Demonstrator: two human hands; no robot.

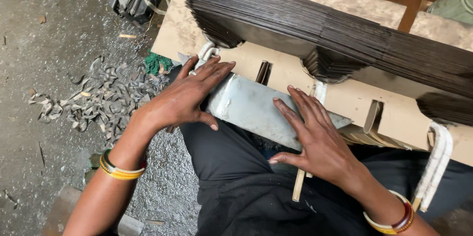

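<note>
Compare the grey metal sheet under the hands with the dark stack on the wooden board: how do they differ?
The grey metal sheet is one pale, dull plate lying flat; the dark stack is many thin sheets on edge, fanned. The left hand and right hand press on the sheet; nothing touches the stack. Both rest on the wooden board.

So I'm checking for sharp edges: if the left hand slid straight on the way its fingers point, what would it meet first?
Probably the slot in the pale notched cardboard board, just beyond the left hand on the grey metal sheet; depth is unclear.
</note>
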